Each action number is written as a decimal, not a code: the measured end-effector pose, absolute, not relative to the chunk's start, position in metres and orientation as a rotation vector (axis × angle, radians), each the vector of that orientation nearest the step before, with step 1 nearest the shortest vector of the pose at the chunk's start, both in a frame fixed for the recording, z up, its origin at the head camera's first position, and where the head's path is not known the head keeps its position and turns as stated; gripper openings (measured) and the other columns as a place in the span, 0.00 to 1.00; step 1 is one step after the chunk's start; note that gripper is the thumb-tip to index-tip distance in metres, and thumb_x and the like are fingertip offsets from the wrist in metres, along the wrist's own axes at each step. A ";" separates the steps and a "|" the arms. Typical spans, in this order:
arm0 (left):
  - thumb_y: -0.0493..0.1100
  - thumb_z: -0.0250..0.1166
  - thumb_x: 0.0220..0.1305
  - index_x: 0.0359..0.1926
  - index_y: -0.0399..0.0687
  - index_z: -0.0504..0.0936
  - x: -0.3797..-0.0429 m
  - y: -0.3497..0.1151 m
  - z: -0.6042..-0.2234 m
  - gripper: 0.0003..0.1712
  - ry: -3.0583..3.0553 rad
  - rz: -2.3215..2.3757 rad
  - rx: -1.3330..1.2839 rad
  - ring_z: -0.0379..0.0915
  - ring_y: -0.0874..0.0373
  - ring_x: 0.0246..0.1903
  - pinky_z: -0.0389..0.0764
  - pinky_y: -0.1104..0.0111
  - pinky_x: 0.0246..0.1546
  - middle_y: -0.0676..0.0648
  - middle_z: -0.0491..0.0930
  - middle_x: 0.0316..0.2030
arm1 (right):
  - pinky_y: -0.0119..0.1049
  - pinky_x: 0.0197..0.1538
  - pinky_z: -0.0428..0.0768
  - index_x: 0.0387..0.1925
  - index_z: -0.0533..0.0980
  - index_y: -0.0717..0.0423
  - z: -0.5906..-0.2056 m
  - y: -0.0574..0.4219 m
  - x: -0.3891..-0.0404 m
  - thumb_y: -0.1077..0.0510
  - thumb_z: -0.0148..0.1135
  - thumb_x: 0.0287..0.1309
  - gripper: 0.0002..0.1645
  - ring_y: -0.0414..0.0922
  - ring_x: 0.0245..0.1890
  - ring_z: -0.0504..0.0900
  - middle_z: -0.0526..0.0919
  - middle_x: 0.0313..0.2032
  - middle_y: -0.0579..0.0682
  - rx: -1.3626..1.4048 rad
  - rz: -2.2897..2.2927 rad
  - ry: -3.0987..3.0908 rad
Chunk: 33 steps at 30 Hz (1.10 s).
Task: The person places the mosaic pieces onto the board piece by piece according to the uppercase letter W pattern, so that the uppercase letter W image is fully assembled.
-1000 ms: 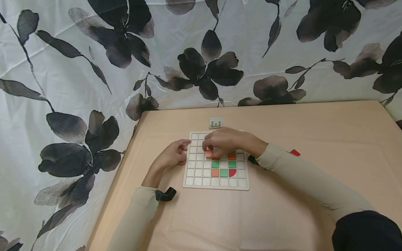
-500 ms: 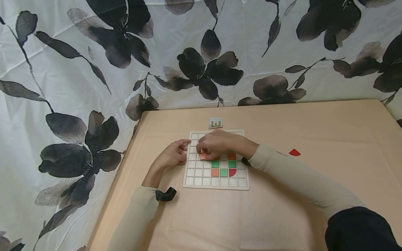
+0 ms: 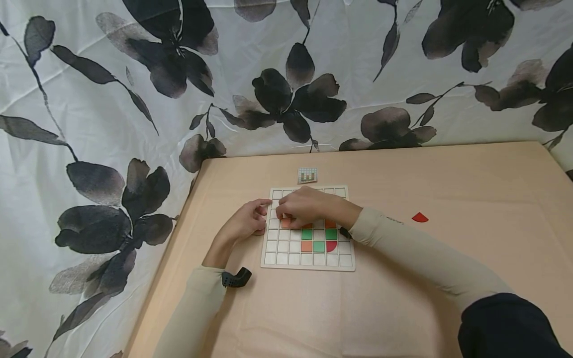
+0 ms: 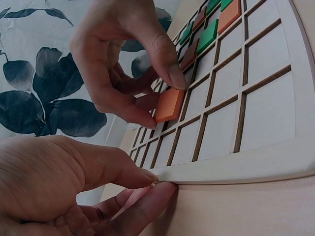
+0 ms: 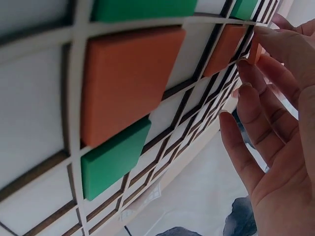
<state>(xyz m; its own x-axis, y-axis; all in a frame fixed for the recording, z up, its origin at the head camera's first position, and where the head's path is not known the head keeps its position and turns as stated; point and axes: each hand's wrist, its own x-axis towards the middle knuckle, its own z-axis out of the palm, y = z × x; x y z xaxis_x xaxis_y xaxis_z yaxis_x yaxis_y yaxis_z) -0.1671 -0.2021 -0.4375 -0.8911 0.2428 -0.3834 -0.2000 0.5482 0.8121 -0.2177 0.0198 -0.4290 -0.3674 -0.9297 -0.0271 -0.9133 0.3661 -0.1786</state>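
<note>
A white grid board point(image 3: 283, 259) with square cells lies on the table. My right hand point(image 3: 309, 206) is over its left-middle cells and pinches an orange square tile point(image 4: 169, 104) between thumb and fingers. In the left wrist view that tile is tilted at the cells. At the board's left edge, my left hand point(image 3: 243, 220) grips the rim between thumb and fingertips. Green tiles point(image 3: 319, 246), another orange tile point(image 3: 306, 246) and a red quarter-round tile point(image 3: 331, 246) sit in cells toward the board's right. My right hand hides some of the upper cells.
A small card point(image 3: 307, 175) with a printed grid lies just beyond the board. To the right, a loose red wedge-shaped piece point(image 3: 420, 217) rests on the table point(image 3: 403, 298). A floral curtain point(image 3: 250, 44) hangs behind the table's far and left edges.
My right hand has moved left across the board with the orange tile, uncovering the red piece beside the sleeve. The left hand has stayed at the board's edge.
</note>
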 end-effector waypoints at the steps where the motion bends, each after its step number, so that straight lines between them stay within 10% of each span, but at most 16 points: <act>1: 0.20 0.57 0.61 0.72 0.46 0.68 -0.167 -0.202 -0.438 0.39 2.330 1.307 0.034 0.68 0.55 0.37 0.80 0.67 0.32 0.41 0.67 0.47 | 0.29 0.26 0.68 0.43 0.82 0.42 -0.429 0.019 -0.217 0.49 0.67 0.60 0.09 0.37 0.28 0.73 0.75 0.32 0.39 -1.692 -0.200 2.496; 33: 0.21 0.58 0.62 0.73 0.46 0.67 -0.167 -0.201 -0.437 0.39 2.340 1.287 0.027 0.69 0.54 0.37 0.80 0.68 0.32 0.41 0.67 0.47 | 0.31 0.35 0.79 0.48 0.85 0.43 -0.423 0.033 -0.218 0.53 0.65 0.62 0.13 0.35 0.35 0.82 0.83 0.42 0.41 -1.627 -0.228 2.516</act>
<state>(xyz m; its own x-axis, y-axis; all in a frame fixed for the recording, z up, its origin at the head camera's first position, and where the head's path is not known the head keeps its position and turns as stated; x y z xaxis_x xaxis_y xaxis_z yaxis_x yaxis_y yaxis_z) -0.1672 -0.2008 -0.4372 -0.8910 0.2351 -0.3883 -0.2019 0.5609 0.8029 -0.2176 0.0331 -0.4230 -0.4071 -0.9128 -0.0323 -0.8922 0.4050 -0.1999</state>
